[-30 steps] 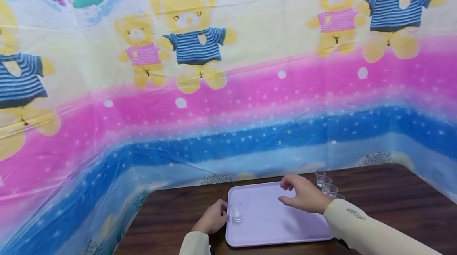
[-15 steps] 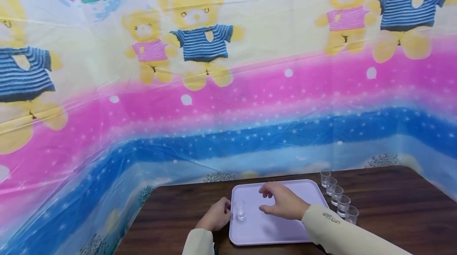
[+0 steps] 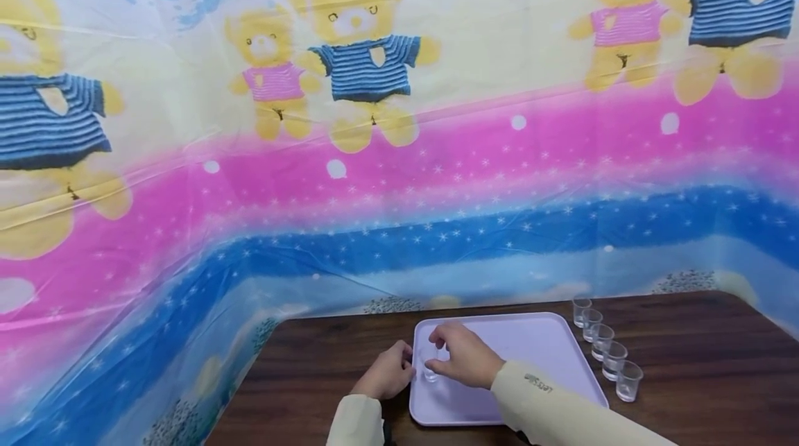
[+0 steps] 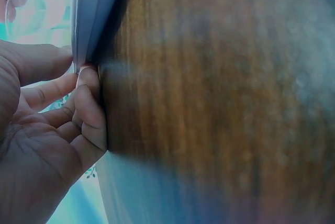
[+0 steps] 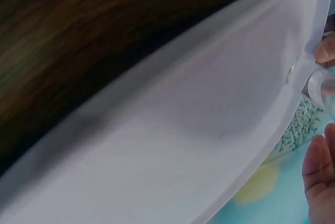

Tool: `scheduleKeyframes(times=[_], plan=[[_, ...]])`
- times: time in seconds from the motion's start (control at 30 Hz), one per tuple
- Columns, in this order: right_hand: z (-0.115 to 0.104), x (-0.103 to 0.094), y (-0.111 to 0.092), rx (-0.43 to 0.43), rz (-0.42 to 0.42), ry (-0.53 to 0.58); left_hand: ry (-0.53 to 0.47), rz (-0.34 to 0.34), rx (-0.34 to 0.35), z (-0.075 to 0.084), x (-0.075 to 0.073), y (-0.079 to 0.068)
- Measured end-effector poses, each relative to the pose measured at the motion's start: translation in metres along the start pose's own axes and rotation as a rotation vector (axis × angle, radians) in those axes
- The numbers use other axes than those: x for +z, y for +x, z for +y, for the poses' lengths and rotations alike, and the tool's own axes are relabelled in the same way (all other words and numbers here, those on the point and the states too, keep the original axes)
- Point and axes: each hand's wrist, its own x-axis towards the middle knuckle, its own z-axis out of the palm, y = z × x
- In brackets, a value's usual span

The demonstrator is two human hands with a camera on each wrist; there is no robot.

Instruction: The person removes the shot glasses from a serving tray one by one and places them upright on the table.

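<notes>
A small clear shot glass [image 3: 430, 374] stands near the left end of the lilac tray [image 3: 530, 342]. My left hand [image 3: 388, 371] pinches the tray's left edge; in the left wrist view the thumb lies at the rim [image 4: 86, 14] and the other fingers curl beneath it. Over the tray, my right hand [image 3: 465, 357] has thumb and fingers spread apart at the shot glass, overlapping it in the head view. The right wrist view shows a gap between the right fingers [image 5: 316, 164] and the glass [image 5: 320, 85].
Several more shot glasses [image 3: 614, 360] stand in a slanting row on the dark wooden table [image 3: 693, 356], just beyond the tray's right side. A bear-patterned cloth [image 3: 374, 210] hangs behind the table.
My right hand has moved left across the tray to the shot glass, uncovering the row of glasses on the right. The left hand stays at the tray's edge. The head view has shifted slightly.
</notes>
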Motion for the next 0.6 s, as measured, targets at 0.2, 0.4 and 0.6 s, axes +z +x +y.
scheduleKeyframes(times=[0.2,0.4,0.6], plan=[[0.002,0.008,0.003,0.025,0.029,-0.028,-0.011,0.002,-0.003,0.001,0.001,0.001],[0.004,0.008,-0.002,0.011,0.026,-0.027,-0.009,0.001,-0.006,0.001,0.003,0.001],[0.008,-0.013,-0.014,-0.043,0.002,-0.041,-0.022,-0.019,-0.033,-0.003,0.002,0.003]])
